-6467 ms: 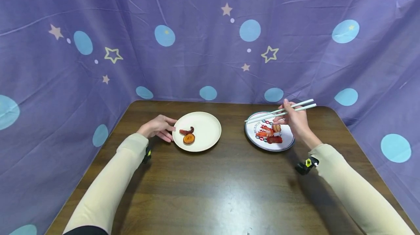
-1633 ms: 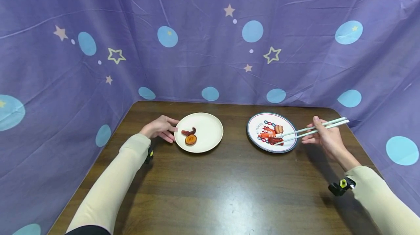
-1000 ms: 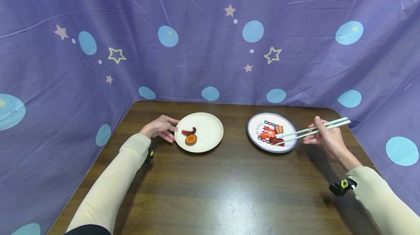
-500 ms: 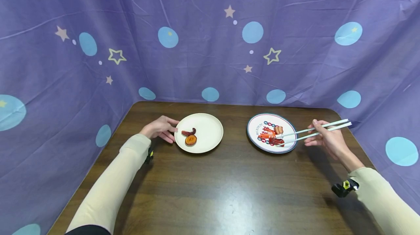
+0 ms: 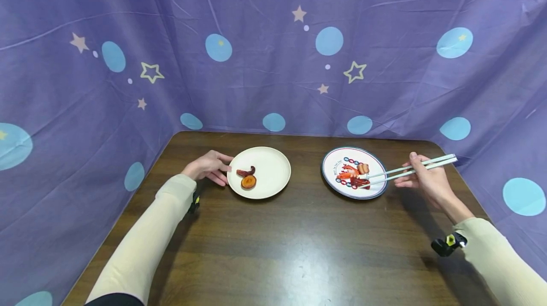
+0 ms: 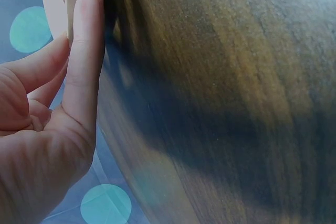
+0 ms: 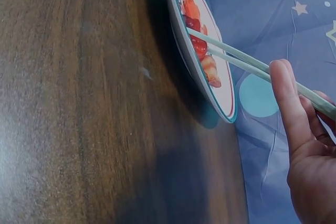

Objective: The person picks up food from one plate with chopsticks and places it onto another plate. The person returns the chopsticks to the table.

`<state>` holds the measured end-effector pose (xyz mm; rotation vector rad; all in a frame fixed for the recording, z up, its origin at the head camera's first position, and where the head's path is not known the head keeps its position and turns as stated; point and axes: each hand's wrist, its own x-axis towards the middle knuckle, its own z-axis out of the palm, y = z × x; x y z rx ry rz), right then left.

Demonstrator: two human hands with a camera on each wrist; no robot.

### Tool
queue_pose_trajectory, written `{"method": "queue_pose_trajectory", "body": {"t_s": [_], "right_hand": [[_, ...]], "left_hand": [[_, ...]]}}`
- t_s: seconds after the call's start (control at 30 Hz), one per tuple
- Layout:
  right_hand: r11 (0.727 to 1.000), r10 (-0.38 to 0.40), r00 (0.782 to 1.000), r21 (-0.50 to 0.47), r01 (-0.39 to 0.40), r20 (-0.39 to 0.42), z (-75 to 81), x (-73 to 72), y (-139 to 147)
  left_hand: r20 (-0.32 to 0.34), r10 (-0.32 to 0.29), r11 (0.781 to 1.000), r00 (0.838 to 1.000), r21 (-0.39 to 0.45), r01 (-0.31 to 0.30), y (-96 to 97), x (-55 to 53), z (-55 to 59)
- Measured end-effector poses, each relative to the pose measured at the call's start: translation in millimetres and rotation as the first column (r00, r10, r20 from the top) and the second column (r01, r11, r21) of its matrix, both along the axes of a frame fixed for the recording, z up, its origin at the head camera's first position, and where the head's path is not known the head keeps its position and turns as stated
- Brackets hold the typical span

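Observation:
My left hand (image 5: pixel 209 167) grips the left rim of a cream plate (image 5: pixel 273 168), thumb on top and fingers beneath. On that plate lie a small dark red octopus tentacle (image 5: pixel 245 172) and a round orange-brown slice (image 5: pixel 248 182). My right hand (image 5: pixel 427 180) holds a pair of pale green chopsticks (image 5: pixel 393 177). Their tips are at a dark red, glossy meat-like piece (image 5: pixel 363 183) on a white plate with a blue rim (image 5: pixel 376 165). Beside that piece are a red-orange shrimp (image 5: pixel 346 173) and a tan chunk (image 5: pixel 363 168). In the right wrist view the chopstick tips overlap the red piece (image 7: pixel 199 47).
Both plates stand toward the back of a brown wooden table (image 5: pixel 239 239), with a gap between them. A purple curtain (image 5: pixel 265 82) with stars and blue ovals hangs behind and at both sides. Each wrist wears a small black camera (image 5: pixel 446 244).
Since the oldest frame, my right hand has moved right and nearer, and the chopstick tips came down to the dark red piece. Lately they shift only slightly there. My left hand stays at the rim.

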<state>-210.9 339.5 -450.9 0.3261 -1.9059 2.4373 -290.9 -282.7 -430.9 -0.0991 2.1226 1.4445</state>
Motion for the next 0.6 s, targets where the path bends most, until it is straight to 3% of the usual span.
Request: {"method": "queue_pose_trajectory", "body": {"t_s": [0.37, 0.6], "right_hand": [[1.0, 0.0, 1.0, -0.011, 0.0, -0.026, 5.6, -1.7, 2], [0.999, 0.018, 1.0, -0.041, -0.019, -0.017, 13.0, -10.4, 3]], "left_hand": [[0.012, -0.01, 1.0, 1.0, 0.0, 0.01, 0.6, 1.5, 0.5], [0.016, 0.0, 1.0, 1.0, -0.012, 0.0, -0.2, -0.3, 0.5]]}}
